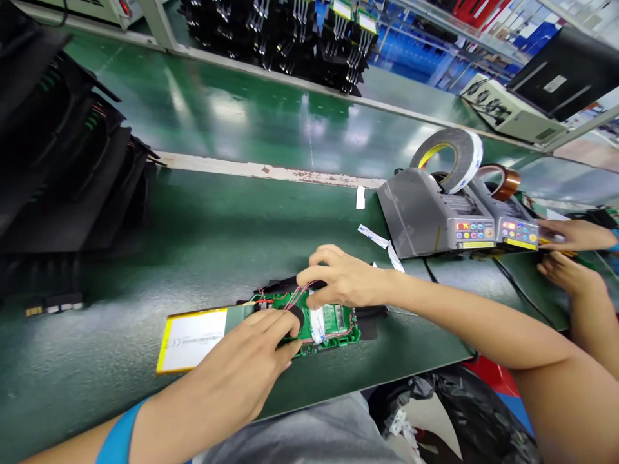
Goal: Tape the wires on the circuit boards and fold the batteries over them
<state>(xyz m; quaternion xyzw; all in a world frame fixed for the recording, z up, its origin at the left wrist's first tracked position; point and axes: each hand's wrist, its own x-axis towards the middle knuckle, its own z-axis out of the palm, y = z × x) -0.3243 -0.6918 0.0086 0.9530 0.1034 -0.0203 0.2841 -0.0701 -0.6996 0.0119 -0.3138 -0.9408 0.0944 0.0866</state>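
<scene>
An open green device housing with a circuit board [333,320] lies on the bench. My left hand [256,351] is closed over its left part, thumb near the front edge and fingertips beside a black round part [297,314]. Over the back of the board, my right hand [341,278] pinches thin pinkish wires [296,295]. A white tape strip [316,324] crosses the board. To the left lies a flat battery pack [196,338] with a white label and yellow edges, partly behind my left hand. Black material shows beneath the housing.
Tape dispensers [416,212] carrying a large tape roll [449,158] stand at right, with white tape scraps [372,236] nearby. Black panels [62,187] are stacked at left. A co-worker's hands [575,235] are at far right. A black-bagged bin [464,412] sits below the bench edge.
</scene>
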